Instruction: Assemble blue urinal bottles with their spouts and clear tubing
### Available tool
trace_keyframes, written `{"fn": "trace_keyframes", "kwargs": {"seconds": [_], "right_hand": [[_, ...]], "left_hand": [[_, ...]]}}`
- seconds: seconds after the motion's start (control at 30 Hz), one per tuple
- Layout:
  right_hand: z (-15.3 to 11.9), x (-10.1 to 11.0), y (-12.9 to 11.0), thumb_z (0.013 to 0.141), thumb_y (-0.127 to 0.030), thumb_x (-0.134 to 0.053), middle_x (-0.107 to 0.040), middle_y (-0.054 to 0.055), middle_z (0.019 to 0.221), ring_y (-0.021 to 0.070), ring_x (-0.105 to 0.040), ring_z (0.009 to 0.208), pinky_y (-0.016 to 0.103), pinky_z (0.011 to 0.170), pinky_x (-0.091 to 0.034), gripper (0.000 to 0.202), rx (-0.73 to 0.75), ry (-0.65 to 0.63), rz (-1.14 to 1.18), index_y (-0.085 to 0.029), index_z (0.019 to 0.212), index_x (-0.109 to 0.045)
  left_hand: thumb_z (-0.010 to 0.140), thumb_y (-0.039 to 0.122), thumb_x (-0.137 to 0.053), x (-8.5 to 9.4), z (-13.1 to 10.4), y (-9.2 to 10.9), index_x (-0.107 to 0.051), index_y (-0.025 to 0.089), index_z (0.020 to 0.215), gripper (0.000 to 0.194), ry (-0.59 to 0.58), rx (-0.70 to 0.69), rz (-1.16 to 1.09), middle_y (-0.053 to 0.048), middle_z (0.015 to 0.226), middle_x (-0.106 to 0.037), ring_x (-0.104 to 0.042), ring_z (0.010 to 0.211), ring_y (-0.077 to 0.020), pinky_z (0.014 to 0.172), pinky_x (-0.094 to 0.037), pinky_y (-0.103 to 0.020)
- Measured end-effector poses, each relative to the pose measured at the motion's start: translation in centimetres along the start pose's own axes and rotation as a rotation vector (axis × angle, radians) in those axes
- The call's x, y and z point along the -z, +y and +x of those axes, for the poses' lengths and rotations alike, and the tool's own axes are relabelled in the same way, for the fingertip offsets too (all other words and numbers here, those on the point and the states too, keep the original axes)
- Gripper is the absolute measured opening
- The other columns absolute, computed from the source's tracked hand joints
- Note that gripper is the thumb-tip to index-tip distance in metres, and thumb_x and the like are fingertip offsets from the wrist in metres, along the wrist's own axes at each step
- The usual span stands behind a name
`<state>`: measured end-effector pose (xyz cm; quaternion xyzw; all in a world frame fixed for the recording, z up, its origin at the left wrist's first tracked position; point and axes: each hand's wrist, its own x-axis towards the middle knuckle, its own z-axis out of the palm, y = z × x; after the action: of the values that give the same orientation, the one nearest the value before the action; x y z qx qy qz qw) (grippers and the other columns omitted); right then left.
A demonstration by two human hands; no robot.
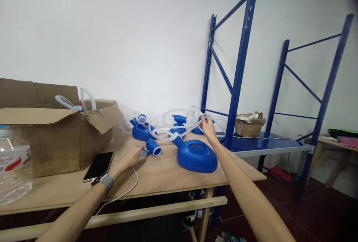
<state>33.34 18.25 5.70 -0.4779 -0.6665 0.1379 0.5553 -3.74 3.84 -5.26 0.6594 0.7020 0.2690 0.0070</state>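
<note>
My left hand is closed at a small clear cap on the near side of a blue funnel piece with a white rim, which lies on the wooden table. My right hand pinches a translucent plastic hose above the table. The hose loops leftward beside the neck of a blue urinal bottle, a handled jug standing below my right hand. Behind are more blue bottles: one at the left, one in the middle and one partly hidden behind my right hand.
An open cardboard box with hoses inside stands at the left. Near it are a phone, a white cable and a large clear water bottle. A blue metal rack rises at the right, with a small carton on its shelf.
</note>
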Motion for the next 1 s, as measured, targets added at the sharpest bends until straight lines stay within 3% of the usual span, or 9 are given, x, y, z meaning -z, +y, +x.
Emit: {"fn": "trace_keyframes", "kwargs": {"seconds": [0.1,0.17,0.3,0.37,0.47,0.6,0.73,0.87,1.0], "right_hand": [[-0.4,0.5,-0.9,0.098,-0.067,-0.039,-0.074,0.009,0.088,0.0256,-0.069,0.089,0.033,0.082,-0.048,0.062,0.014,-0.028,-0.001,-0.015,0.122,-0.064],[-1.1,0.6,-1.2,0.097,-0.064,-0.043,-0.072,0.007,0.085,0.0258,-0.068,0.088,0.034,0.083,-0.047,0.057,0.049,-0.066,-0.052,-0.017,0.121,-0.064],[-2.4,-0.2,-1.7,0.097,-0.065,-0.045,-0.066,0.006,0.091,0.0257,-0.064,0.091,0.035,0.086,-0.047,0.055,0.118,-0.077,-0.146,-0.020,0.121,-0.066],[-2.7,-1.0,-1.9,0.096,-0.066,-0.046,-0.062,0.007,0.100,0.0254,-0.063,0.093,0.036,0.087,-0.048,0.054,0.140,-0.048,-0.188,-0.022,0.119,-0.067],[-2.8,-2.1,-2.4,0.098,-0.066,-0.046,-0.056,0.011,0.114,0.0275,-0.060,0.103,0.038,0.092,-0.047,0.050,0.228,0.013,-0.294,-0.023,0.111,-0.070],[-2.8,-2.9,-3.1,0.106,-0.049,-0.041,-0.062,0.012,0.118,0.0293,-0.056,0.112,0.038,0.096,-0.044,0.038,0.374,-0.019,-0.439,-0.021,0.111,-0.066],[-3.1,-3.3,-2.9,0.109,-0.026,-0.034,-0.067,0.012,0.117,0.0272,-0.058,0.110,0.034,0.089,-0.044,0.033,0.421,-0.072,-0.538,-0.020,0.133,-0.055],[-3.9,-4.0,-2.3,0.104,-0.013,-0.037,-0.067,0.013,0.116,0.0277,-0.056,0.110,0.035,0.091,-0.042,0.035,0.515,-0.180,-0.684,-0.022,0.123,-0.065],[-4.9,-5.0,-1.9,0.105,-0.018,-0.038,-0.064,0.011,0.126,0.0280,-0.052,0.118,0.037,0.097,-0.042,0.036,0.542,-0.294,-0.649,-0.025,0.123,-0.068]], "left_hand": [[0.080,0.040,-0.063,1.5,0.1,0.3,-0.066,0.022,0.110,0.035,0.080,-0.011,0.070,-0.013,0.123,-0.068,-0.067,0.108,-0.0334,0.086,-0.049,-0.037],[0.085,0.046,-0.057,2.7,0.2,1.0,-0.063,0.022,0.094,0.026,0.166,0.015,0.035,-0.011,0.109,-0.069,-0.067,0.100,-0.0303,0.081,-0.049,-0.036],[0.091,0.055,-0.046,4.6,0.2,3.9,-0.043,0.024,0.076,0.034,0.304,0.089,-0.301,-0.002,0.079,-0.064,-0.065,0.085,-0.0234,0.076,-0.050,-0.033],[0.091,0.057,-0.048,5.1,0.0,6.0,-0.037,0.025,0.080,0.035,0.272,0.061,-0.563,-0.001,0.083,-0.066,-0.067,0.085,-0.0216,0.076,-0.052,-0.032],[0.089,0.054,-0.054,5.4,-0.4,9.3,-0.029,0.026,0.088,0.038,0.089,-0.012,-0.946,-0.002,0.097,-0.070,-0.071,0.082,-0.0191,0.075,-0.056,-0.032],[0.093,0.050,-0.051,5.3,-0.9,12.1,-0.029,0.027,0.101,0.032,0.041,0.028,-0.991,0.000,0.091,-0.065,-0.068,0.072,-0.0153,0.064,-0.055,-0.027],[0.100,0.052,-0.035,4.5,-0.9,11.4,-0.031,0.026,0.116,0.031,-0.011,0.148,-0.751,-0.001,0.089,-0.062,-0.068,0.070,-0.0170,0.060,-0.055,-0.027],[0.102,0.051,-0.024,3.3,-0.2,8.3,-0.039,0.023,0.113,0.034,-0.023,0.208,-0.500,-0.005,0.092,-0.063,-0.070,0.074,-0.0192,0.060,-0.056,-0.029],[0.096,0.042,-0.043,1.8,0.6,6.2,-0.053,0.018,0.111,0.030,-0.018,0.170,-0.304,-0.013,0.106,-0.065,-0.070,0.099,-0.0298,0.078,-0.057,-0.038]]}}
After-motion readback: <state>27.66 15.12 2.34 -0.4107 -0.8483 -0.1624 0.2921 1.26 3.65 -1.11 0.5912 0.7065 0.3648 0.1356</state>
